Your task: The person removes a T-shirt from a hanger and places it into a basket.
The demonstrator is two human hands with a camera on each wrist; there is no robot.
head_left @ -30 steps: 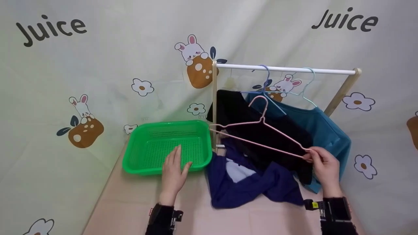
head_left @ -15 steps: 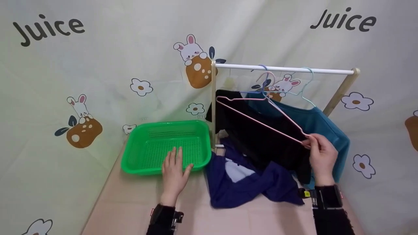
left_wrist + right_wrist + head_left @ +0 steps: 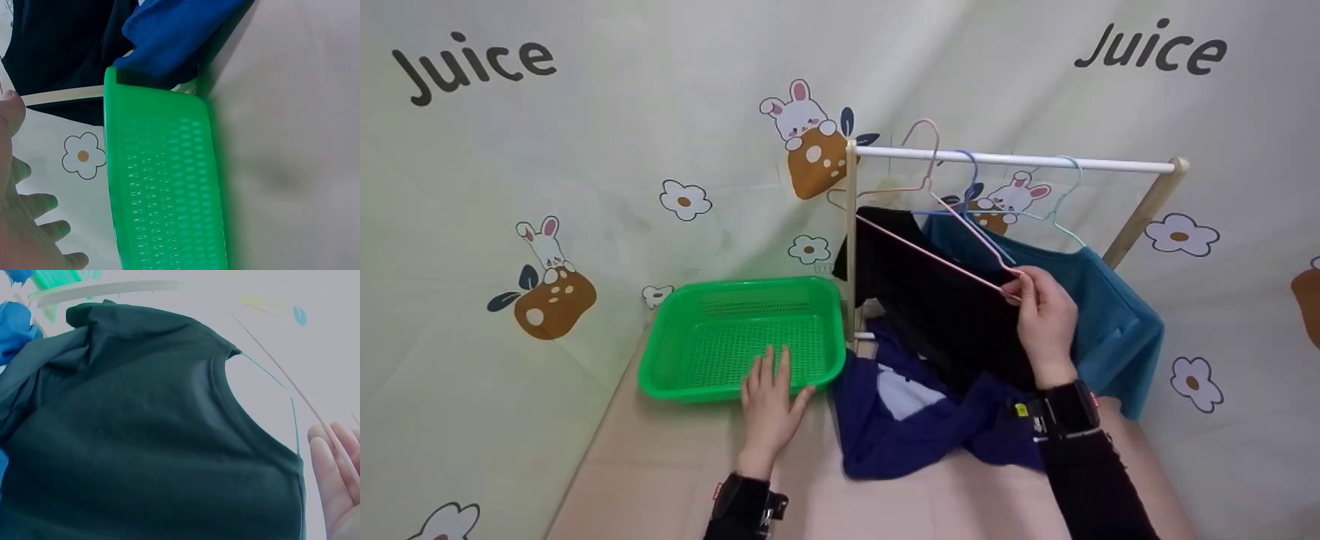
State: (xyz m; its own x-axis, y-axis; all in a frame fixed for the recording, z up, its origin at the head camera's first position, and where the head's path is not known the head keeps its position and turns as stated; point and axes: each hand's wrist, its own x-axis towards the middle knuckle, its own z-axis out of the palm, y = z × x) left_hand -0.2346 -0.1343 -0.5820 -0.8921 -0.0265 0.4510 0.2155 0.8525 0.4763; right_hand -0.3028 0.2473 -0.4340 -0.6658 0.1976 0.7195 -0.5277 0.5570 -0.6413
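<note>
My right hand [image 3: 1048,315] pinches a pink hanger [image 3: 928,251] by its right end, in front of a small clothes rack. The hanger's hook rises above the white rail [image 3: 877,152], near the rail's left part; whether it touches the rail I cannot tell. A black top [image 3: 937,300] hangs on a blue hanger [image 3: 973,180], with a teal top [image 3: 1117,307] on a light-blue hanger [image 3: 1069,196] to its right. My left hand [image 3: 771,412] has its fingers spread at the near rim of a green basket [image 3: 660,382]. In the left wrist view those fingers [image 3: 45,205] hold nothing.
A navy garment [image 3: 885,450] with a pale patch lies crumpled on the table [image 3: 645,480], under the black top. Wooden posts [image 3: 853,247] bear the rail at both ends. A patterned curtain [image 3: 607,135] stands behind everything.
My right hand has moved up and to the left with the pink hanger, bringing its hook from below the rail to above it. The left hand has shifted slightly right.
</note>
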